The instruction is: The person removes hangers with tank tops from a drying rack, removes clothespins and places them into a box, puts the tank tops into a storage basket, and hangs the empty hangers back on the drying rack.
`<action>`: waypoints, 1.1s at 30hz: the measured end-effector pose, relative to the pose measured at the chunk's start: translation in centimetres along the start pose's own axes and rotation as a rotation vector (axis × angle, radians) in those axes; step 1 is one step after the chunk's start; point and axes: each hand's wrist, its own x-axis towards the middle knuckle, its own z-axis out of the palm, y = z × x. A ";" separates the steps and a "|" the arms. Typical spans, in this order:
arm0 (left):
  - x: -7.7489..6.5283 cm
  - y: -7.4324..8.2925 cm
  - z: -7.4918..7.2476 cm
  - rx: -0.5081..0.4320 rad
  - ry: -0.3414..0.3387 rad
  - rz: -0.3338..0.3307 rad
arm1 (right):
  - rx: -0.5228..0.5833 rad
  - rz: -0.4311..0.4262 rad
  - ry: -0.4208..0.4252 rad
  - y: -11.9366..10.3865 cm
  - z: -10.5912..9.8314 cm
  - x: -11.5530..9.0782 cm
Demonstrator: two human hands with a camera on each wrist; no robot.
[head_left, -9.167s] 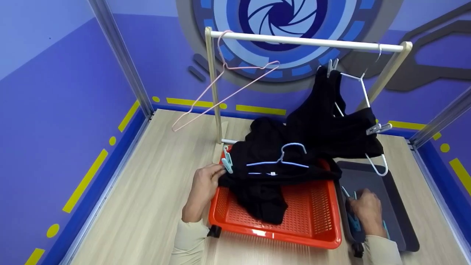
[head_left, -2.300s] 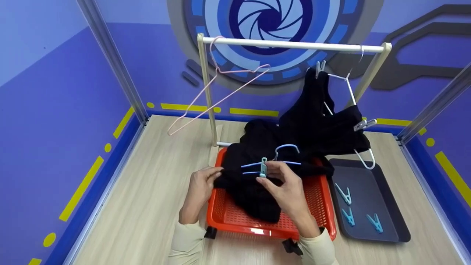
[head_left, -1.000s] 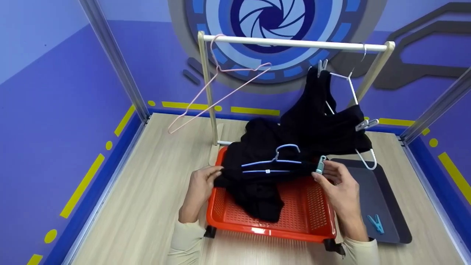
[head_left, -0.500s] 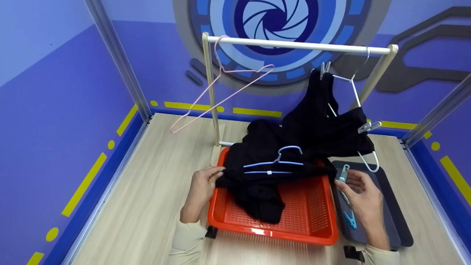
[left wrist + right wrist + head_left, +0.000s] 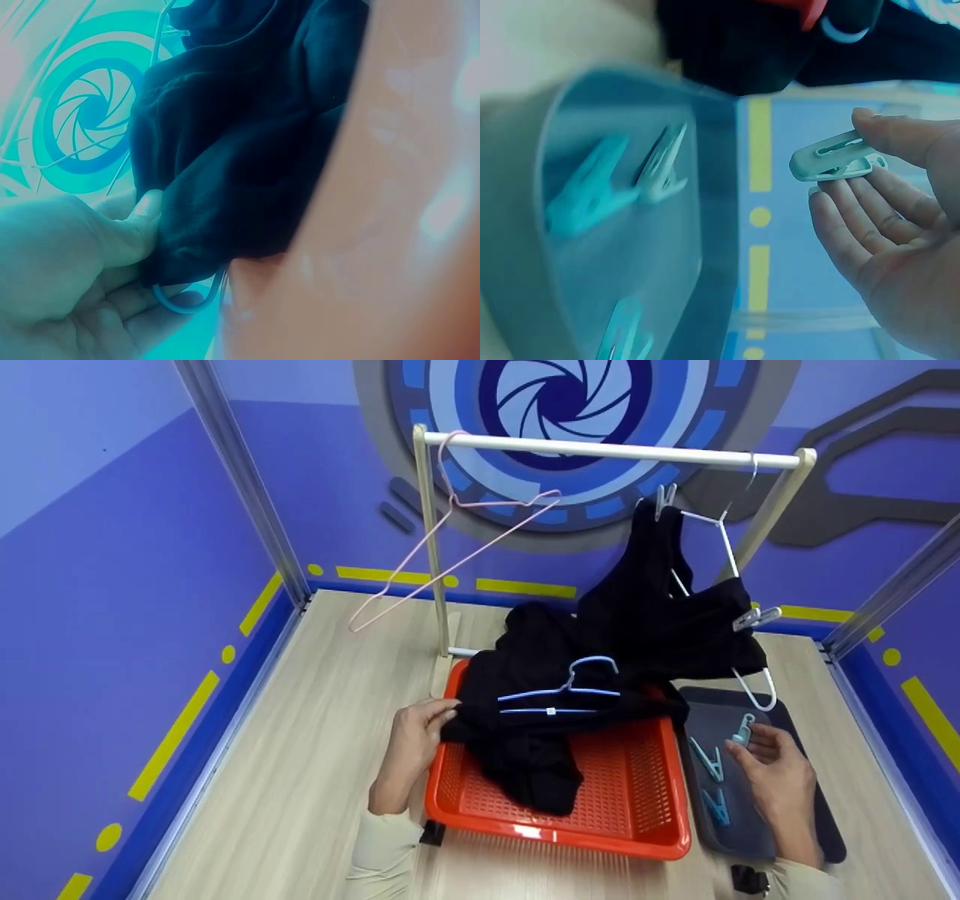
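My left hand [image 5: 411, 746] pinches the left corner of a black garment [image 5: 525, 757] lying over the red basket. A blue hanger [image 5: 559, 691] runs inside that garment, its hook and parts of its bars showing; its rounded end [image 5: 187, 306] pokes out below the cloth beside my left fingers in the left wrist view. Over the grey tray, my right hand [image 5: 784, 780] holds a pale teal clothespin [image 5: 832, 156] between thumb and fingertips. Blue-green clothespins [image 5: 716, 808] lie in the tray beneath; one in the right wrist view is partly cut off.
The red basket [image 5: 555, 838] stands left of the grey tray [image 5: 831, 834]. Behind, a rack [image 5: 615, 449] carries a pink hanger [image 5: 480, 551] and a white hanger [image 5: 727, 547] with a black garment [image 5: 652, 615] held by grey clothespins [image 5: 757, 619].
The clothespin once at the garment's left corner is gone from there. My right hand carried a clothespin from the garment's middle rightward, past its right end, over the tray. My left hand stays put.
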 end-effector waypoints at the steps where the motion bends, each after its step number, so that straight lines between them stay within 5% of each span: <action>1: 0.0 0.0 0.0 0.001 0.000 0.000 | -0.006 0.008 0.007 0.4 0.0 0.2; 13: 0.1 0.1 0.0 0.005 0.000 -0.015 | -0.089 0.038 0.026 3.6 0.2 2.3; 33: 0.0 -0.1 0.1 -0.010 0.000 -0.023 | -0.187 0.089 -0.086 6.6 1.2 3.9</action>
